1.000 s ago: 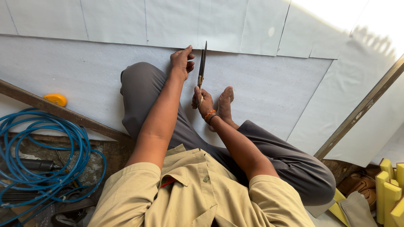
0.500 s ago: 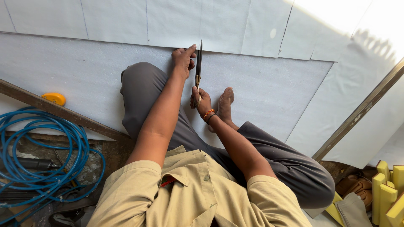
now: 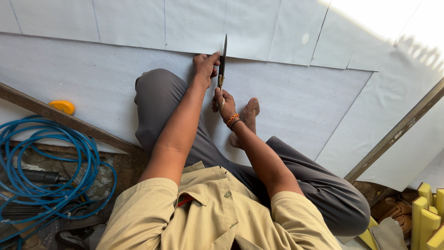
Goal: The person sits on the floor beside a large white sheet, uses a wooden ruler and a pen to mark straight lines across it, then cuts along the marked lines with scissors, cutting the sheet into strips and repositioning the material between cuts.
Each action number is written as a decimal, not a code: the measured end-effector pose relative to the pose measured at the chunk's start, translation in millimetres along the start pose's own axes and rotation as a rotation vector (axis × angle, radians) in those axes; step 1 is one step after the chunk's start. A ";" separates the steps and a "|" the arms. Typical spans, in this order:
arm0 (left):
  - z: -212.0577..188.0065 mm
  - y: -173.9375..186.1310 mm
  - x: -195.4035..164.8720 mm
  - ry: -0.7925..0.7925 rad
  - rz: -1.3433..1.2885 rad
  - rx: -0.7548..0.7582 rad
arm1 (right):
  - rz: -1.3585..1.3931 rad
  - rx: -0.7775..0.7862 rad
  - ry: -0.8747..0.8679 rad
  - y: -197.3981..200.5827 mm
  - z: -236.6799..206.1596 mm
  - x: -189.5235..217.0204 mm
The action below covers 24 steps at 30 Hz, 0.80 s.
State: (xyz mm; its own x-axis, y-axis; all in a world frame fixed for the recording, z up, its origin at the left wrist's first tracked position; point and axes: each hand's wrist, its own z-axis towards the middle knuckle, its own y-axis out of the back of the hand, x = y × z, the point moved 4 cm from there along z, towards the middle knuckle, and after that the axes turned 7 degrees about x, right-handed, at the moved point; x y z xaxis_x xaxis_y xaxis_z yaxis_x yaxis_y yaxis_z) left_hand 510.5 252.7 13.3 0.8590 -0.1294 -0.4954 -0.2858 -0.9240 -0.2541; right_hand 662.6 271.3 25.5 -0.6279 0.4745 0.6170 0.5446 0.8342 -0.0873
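Pale grey sheeting [image 3: 92,78] spread across the floor, overlapped along the top by several lighter sheets [image 3: 194,23], at least six panels countable between the seams. Seated on it, one person in a tan shirt and grey trousers, one bare foot [image 3: 247,118] showing beside the forearms.

Left hand [image 3: 205,65] pressed down on the sheet edge, fingers curled, thumb just beside the blade. Right hand [image 3: 223,99] closed around the handles of one pair of long scissors [image 3: 223,60], blades pointing away from the body and reaching over the seam where the lighter sheet begins. Two bracelets at the right wrist, one orange, one dark.

Two wooden battens lying on the sheeting: one [image 3: 69,121] slanting at left, one [image 3: 397,129] slanting at right. One yellow tape measure [image 3: 62,107] just above the left batten. One coil of blue hose [image 3: 46,166] at lower left. Several yellow foam blocks [image 3: 428,217] at lower right, exact count unclear.
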 end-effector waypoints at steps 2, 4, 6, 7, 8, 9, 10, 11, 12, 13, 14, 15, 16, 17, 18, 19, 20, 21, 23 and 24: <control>0.7 -0.5 -0.6 -0.010 0.005 0.001 | 0.003 0.006 0.008 1.0 3.0 1.2; 0.5 -0.8 -0.1 -0.013 0.019 -0.004 | 0.008 0.011 0.008 2.4 3.5 0.9; 0.7 -1.6 0.0 -0.012 0.017 -0.005 | 0.011 0.016 0.008 4.0 5.1 2.4; 0.3 -1.7 0.7 -0.010 0.015 -0.004 | 0.001 0.009 0.007 4.8 5.1 2.6; 0.5 -1.9 0.1 -0.017 0.014 -0.004 | -0.010 0.005 0.006 5.2 6.3 3.7; 0.5 -1.9 0.0 -0.023 0.014 -0.003 | -0.019 0.002 0.006 5.1 7.2 4.4; 0.6 -1.9 0.0 -0.029 0.014 -0.003 | -0.022 -0.003 0.004 4.9 7.6 4.7; 0.9 -1.6 0.2 -0.026 0.009 -0.006 | -0.024 -0.008 0.003 4.6 8.3 5.0; 1.4 -1.5 0.6 -0.022 0.002 -0.007 | -0.028 -0.015 0.002 4.5 8.6 5.3; 1.8 -1.4 1.0 -0.019 -0.005 -0.009 | -0.034 -0.014 -0.001 4.0 8.7 5.2; 2.6 -1.3 1.0 -0.021 -0.008 -0.010 | -0.039 -0.013 -0.004 3.3 9.1 5.1; 3.4 -1.6 1.2 -0.023 -0.010 -0.009 | -0.043 -0.014 -0.005 3.2 9.2 5.2; 4.2 -2.0 1.4 -0.025 -0.013 -0.009 | -0.041 -0.011 -0.001 3.2 9.2 5.3; 5.0 -2.6 1.4 -0.028 -0.018 -0.004 | -0.039 -0.008 0.003 3.4 9.3 5.2; 5.4 -2.9 2.3 -0.028 -0.024 0.001 | -0.038 -0.005 0.005 3.5 9.0 4.5; 6.3 -3.2 2.6 -0.030 -0.030 0.005 | -0.031 -0.002 0.009 3.8 9.3 4.4; 7.1 -3.3 2.9 -0.028 -0.030 0.003 | -0.025 0.001 0.013 3.9 9.7 4.3; 7.6 -3.1 3.9 -0.023 -0.029 0.002 | -0.019 0.002 0.015 4.1 9.9 3.7; 8.1 -2.8 5.8 -0.016 -0.034 0.001 | -0.026 -0.007 0.004 4.7 10.6 2.1; 8.8 -2.7 5.8 -0.016 -0.039 0.002 | -0.030 -0.011 0.001 4.7 11.9 2.1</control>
State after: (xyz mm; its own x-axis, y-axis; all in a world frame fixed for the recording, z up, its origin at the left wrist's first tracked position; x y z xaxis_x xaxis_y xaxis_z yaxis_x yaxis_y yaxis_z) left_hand 512.5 257.6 3.8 0.8626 -0.0871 -0.4983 -0.2528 -0.9274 -0.2756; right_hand 657.3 279.6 17.0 -0.6432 0.4491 0.6202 0.5319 0.8447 -0.0601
